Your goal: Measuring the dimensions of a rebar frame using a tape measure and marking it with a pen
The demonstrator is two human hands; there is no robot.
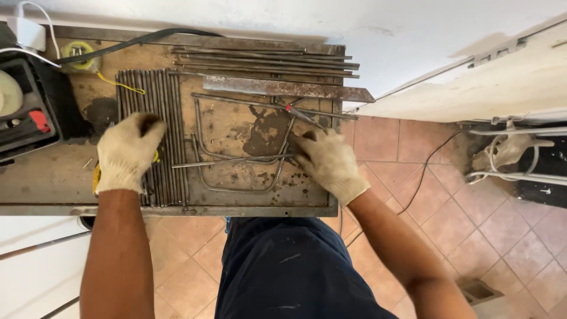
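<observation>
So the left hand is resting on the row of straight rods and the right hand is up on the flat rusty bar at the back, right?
Not quite. The left hand does rest on the row of straight rods, but the right hand is on the bent rod frame, below the flat rusty bar, as the head view shows.

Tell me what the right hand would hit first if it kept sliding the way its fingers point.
The right hand points up and left across the bench. First in line is probably the red-tipped tool lying just past the fingertips, then the flat rusty bar. Depth is hard to judge from overhead.
</observation>
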